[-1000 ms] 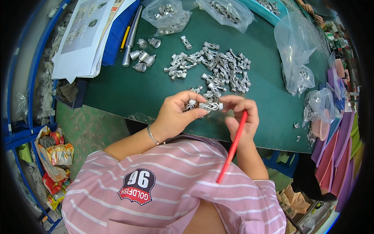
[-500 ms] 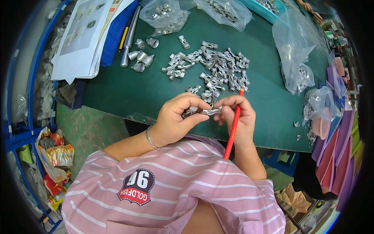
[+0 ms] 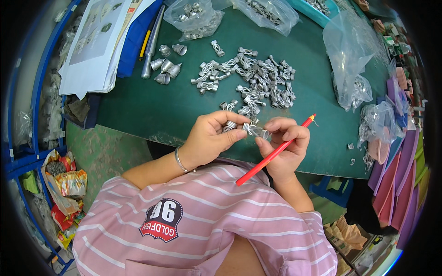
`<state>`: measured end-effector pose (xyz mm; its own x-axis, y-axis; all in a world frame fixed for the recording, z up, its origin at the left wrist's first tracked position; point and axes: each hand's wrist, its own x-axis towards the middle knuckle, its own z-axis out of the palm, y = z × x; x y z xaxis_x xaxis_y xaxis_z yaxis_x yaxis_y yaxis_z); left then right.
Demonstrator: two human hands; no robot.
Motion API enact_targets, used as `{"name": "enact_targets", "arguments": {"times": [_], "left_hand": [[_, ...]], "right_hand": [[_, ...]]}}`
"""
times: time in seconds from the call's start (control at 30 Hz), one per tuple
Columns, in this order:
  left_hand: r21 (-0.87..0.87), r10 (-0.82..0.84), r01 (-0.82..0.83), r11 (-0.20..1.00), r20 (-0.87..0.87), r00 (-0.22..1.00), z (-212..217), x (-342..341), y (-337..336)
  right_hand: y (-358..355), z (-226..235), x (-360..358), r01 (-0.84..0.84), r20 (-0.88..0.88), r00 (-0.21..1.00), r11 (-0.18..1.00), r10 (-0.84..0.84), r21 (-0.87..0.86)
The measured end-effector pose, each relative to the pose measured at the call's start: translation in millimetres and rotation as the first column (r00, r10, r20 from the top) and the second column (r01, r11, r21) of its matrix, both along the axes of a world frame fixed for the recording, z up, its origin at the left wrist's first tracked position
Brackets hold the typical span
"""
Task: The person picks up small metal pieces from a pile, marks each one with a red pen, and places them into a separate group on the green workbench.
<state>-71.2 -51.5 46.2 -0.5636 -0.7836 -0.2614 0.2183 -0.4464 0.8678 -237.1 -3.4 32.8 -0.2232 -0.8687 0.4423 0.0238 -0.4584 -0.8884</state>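
Note:
My left hand (image 3: 214,138) pinches a small silver metal part (image 3: 251,129) with a ribbed end and open looped strands between thumb and forefinger. Another silver part (image 3: 229,126) shows by the same fingers. My right hand (image 3: 289,145) is curled around a red pencil (image 3: 269,161), which slants across the fingers with its tip up to the right. Its thumb and fingertips are close to the part's free end; whether they touch it I cannot tell. Just beyond both hands lies a pile of similar looped silver parts (image 3: 264,78) on the green table (image 3: 165,110).
Several silver cups (image 3: 165,69) lie left of the pile, beside a metal rod (image 3: 153,41) and papers (image 3: 92,50). Clear bags of parts (image 3: 195,25) and a blue tray (image 3: 299,8) line the far side. Another bag (image 3: 352,87) sits at right, near coloured sheets (image 3: 396,179).
My right hand has turned and shifted slightly right; the pencil now slants much more, its tip having swung right and its lower end left. The left hand stays in place, pinching a part.

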Motion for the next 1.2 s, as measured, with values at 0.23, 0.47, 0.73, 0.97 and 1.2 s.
{"name": "enact_targets", "arguments": {"times": [0.23, 0.47, 0.73, 0.97, 1.2], "left_hand": [[0.335, -0.070, 0.127, 0.934, -0.177, 0.982, -7.2, -1.0, -2.8], [0.472, 0.043, 0.097, 0.876, -0.277, 0.960, -7.3, 6.4, -6.6], [0.270, 0.109, -0.084, 0.959, -0.076, 0.991, -10.4, 5.5, -6.4], [-0.033, 0.138, -0.135, 0.990, 0.124, 0.983, -8.9, -5.4, -7.0], [0.256, 0.085, -0.054, 0.965, -0.113, 0.990, -10.7, -2.5, -9.5]], "right_hand": [[-2.3, 11.6, 1.0, -0.074, -0.219, 0.974, 0.993, 0.051, -0.096], [-22.5, -0.9, -10.9, 0.246, -0.603, 0.783, 0.966, -0.150, 0.080], [-32.1, -11.7, -3.6, 0.337, -0.753, 0.645, 0.933, -0.131, 0.127], [-27.7, -8.4, -5.5, 0.209, -0.594, 0.796, 0.974, -0.117, 0.089], [-16.1, 4.4, -4.0, -0.120, -0.114, 0.981, 0.951, 0.158, 0.286]]}}
